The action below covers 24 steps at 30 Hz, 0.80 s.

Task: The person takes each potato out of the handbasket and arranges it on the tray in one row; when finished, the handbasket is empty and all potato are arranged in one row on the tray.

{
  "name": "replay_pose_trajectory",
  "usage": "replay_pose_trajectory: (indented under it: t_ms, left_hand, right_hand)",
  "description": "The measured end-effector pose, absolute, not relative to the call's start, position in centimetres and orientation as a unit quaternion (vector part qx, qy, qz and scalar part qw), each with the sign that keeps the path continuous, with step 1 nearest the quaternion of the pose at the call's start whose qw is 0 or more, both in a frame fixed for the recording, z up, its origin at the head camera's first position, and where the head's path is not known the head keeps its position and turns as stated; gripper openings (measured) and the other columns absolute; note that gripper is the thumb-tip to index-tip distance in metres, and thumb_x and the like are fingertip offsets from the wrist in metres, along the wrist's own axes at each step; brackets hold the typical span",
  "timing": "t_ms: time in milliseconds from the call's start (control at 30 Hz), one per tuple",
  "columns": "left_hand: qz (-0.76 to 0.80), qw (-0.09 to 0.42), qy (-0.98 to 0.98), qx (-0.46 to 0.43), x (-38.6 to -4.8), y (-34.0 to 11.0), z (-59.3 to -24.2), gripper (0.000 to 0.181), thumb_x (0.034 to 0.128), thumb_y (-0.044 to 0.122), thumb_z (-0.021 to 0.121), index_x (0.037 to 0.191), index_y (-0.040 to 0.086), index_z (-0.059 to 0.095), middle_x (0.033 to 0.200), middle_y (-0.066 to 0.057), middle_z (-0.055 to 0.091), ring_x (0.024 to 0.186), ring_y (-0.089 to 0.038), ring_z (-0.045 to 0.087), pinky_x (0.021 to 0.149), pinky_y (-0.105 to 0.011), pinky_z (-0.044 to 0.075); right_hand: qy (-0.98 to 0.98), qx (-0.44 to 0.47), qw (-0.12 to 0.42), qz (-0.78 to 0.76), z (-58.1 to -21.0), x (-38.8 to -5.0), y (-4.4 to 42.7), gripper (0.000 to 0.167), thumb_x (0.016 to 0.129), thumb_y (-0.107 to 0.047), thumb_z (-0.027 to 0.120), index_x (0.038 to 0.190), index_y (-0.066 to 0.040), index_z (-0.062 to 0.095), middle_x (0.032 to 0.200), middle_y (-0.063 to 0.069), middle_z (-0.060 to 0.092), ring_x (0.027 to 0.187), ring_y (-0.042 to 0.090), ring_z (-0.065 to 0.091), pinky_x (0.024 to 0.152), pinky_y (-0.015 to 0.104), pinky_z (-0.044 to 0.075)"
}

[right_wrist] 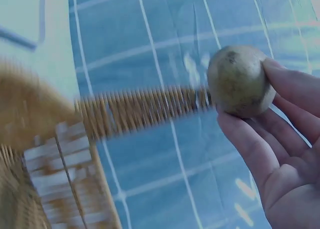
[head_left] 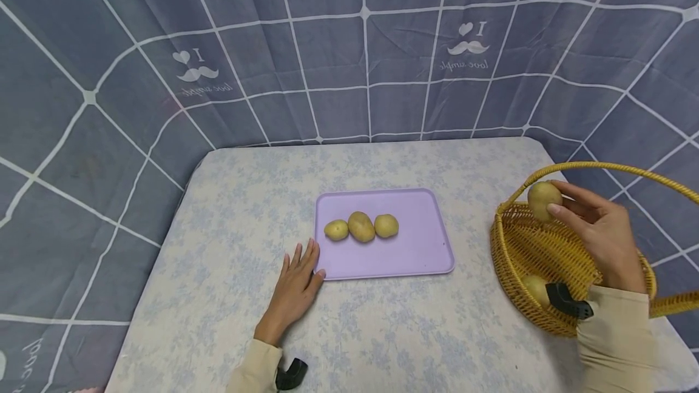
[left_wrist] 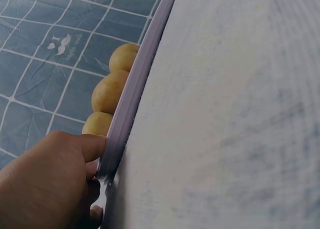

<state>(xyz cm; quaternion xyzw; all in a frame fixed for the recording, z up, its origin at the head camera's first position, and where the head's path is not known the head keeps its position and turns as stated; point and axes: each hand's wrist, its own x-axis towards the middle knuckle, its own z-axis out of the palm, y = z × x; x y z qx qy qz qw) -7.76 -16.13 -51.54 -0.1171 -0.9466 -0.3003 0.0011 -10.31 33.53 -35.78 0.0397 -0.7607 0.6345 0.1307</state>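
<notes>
Three potatoes (head_left: pixel 361 227) lie in a row, side by side, on a light purple tray (head_left: pixel 393 259). At the tray's lower left corner rests my left hand (head_left: pixel 295 287), its fingers extended and touching the edge; the left wrist view shows the thumb against the rim (left_wrist: pixel 131 96). My right hand (head_left: pixel 603 232) pinches another potato (head_left: pixel 542 200) between thumb and fingers, above the wicker basket (head_left: pixel 505 265). In the right wrist view that potato (right_wrist: pixel 240 81) is plainly held at the fingertips. One more potato (head_left: pixel 536 288) sits inside the basket, partly hidden by the wrist camera.
The basket's tall handle (head_left: pixel 601 165) arches over its opening, close to my right hand. A pale floral cloth (head_left: pixel 246 211) covers the table. Behind it hangs a blue-grey checked curtain (head_left: pixel 338 59). Small black cameras (head_left: pixel 292 375) are strapped at both wrists.
</notes>
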Motion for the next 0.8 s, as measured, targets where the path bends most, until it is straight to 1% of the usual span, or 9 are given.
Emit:
replay_pose_trajectory:
  t_ms: [133, 267, 333, 400, 533, 567, 633, 733, 800]
  left_hand:
    - [-0.299, 0.006, -0.947, -0.119, -7.7, -16.1, -51.6, 0.058, 0.1023, 0.037, 0.042, 0.151, 0.011, 0.025, 0.158, -0.001, 0.017, 0.147, -0.028, 0.008, 0.119, -0.050, -0.001]
    - [-0.299, 0.007, -0.947, -0.119, -7.8, -16.1, -51.6, 0.058, 0.1024, 0.036, 0.042, 0.151, 0.011, 0.025, 0.158, -0.001, 0.017, 0.147, -0.027, 0.008, 0.119, -0.050, -0.001]
    - [-0.299, 0.002, -0.947, -0.117, -7.8, -16.1, -51.6, 0.058, 0.1026, 0.037, 0.042, 0.151, 0.012, 0.024, 0.158, 0.001, 0.016, 0.148, -0.025, 0.007, 0.119, -0.049, -0.002]
    - [-0.300, 0.001, -0.947, -0.117, -7.8, -16.2, -51.6, 0.057, 0.1027, 0.037, 0.042, 0.151, 0.012, 0.023, 0.158, 0.001, 0.015, 0.148, -0.025, 0.007, 0.119, -0.049, -0.002]
    - [-0.301, 0.002, -0.946, -0.118, -7.8, -16.2, -51.5, 0.057, 0.1026, 0.036, 0.042, 0.151, 0.012, 0.024, 0.158, 0.001, 0.016, 0.148, -0.026, 0.008, 0.119, -0.050, -0.001]
    - [-0.301, 0.002, -0.946, -0.118, -7.8, -16.2, -51.5, 0.057, 0.1026, 0.037, 0.042, 0.151, 0.012, 0.024, 0.158, 0.001, 0.016, 0.148, -0.026, 0.008, 0.119, -0.050, -0.001]
    - [-0.301, 0.002, -0.946, -0.119, -7.8, -16.2, -51.5, 0.058, 0.1026, 0.037, 0.042, 0.151, 0.012, 0.024, 0.158, 0.000, 0.017, 0.148, -0.026, 0.008, 0.119, -0.050, -0.001]
    - [-0.300, 0.004, -0.946, -0.119, -7.8, -16.2, -51.5, 0.058, 0.1026, 0.037, 0.042, 0.151, 0.012, 0.024, 0.158, -0.001, 0.018, 0.147, -0.027, 0.009, 0.119, -0.050, -0.001]
    - [-0.302, 0.007, -0.946, -0.120, -7.7, -16.2, -51.4, 0.058, 0.1026, 0.036, 0.042, 0.151, 0.010, 0.025, 0.158, -0.002, 0.019, 0.147, -0.028, 0.010, 0.118, -0.051, 0.000]
  right_hand:
    - [-0.731, 0.068, 0.128, 0.667, -36.4, -11.3, 30.8, 0.047, 0.086, 0.008, 0.065, 0.131, 0.004, 0.056, 0.109, -0.007, 0.070, 0.095, 0.003, 0.067, 0.071, 0.012, 0.054]
    - [-0.722, 0.084, 0.116, 0.677, -37.7, -12.7, 27.6, 0.045, 0.087, 0.005, 0.066, 0.131, 0.004, 0.056, 0.112, -0.005, 0.069, 0.099, 0.005, 0.066, 0.075, 0.014, 0.054]
    - [-0.723, 0.087, 0.107, 0.677, -38.5, -13.6, 26.1, 0.045, 0.087, 0.002, 0.066, 0.131, 0.004, 0.056, 0.113, -0.006, 0.068, 0.100, 0.005, 0.066, 0.077, 0.014, 0.053]
    - [-0.733, 0.089, 0.096, 0.668, -39.5, -14.4, 24.5, 0.046, 0.088, -0.001, 0.067, 0.132, 0.004, 0.055, 0.117, -0.004, 0.066, 0.102, 0.004, 0.065, 0.080, 0.014, 0.053]
    - [-0.760, 0.073, 0.069, 0.642, -41.5, -15.9, 21.7, 0.048, 0.089, -0.008, 0.069, 0.133, 0.002, 0.055, 0.127, 0.012, 0.062, 0.104, 0.001, 0.063, 0.082, 0.014, 0.052]
    - [-0.767, 0.069, 0.061, 0.635, -42.1, -16.2, 21.0, 0.048, 0.089, -0.009, 0.068, 0.133, 0.002, 0.054, 0.130, 0.016, 0.060, 0.105, 0.003, 0.063, 0.083, 0.014, 0.051]
    - [-0.775, 0.062, 0.045, 0.628, -43.1, -16.8, 19.9, 0.048, 0.089, -0.009, 0.068, 0.134, 0.002, 0.054, 0.133, 0.022, 0.056, 0.111, 0.010, 0.062, 0.085, 0.013, 0.050]
    - [-0.785, 0.060, 0.018, 0.616, -44.6, -17.3, 18.5, 0.048, 0.089, -0.007, 0.068, 0.134, 0.002, 0.054, 0.134, 0.023, 0.054, 0.118, 0.025, 0.059, 0.085, 0.011, 0.049]
    - [-0.793, 0.060, 0.004, 0.607, -45.5, -17.5, 17.8, 0.048, 0.089, -0.006, 0.068, 0.133, 0.003, 0.054, 0.134, 0.023, 0.054, 0.119, 0.033, 0.057, 0.083, 0.010, 0.049]
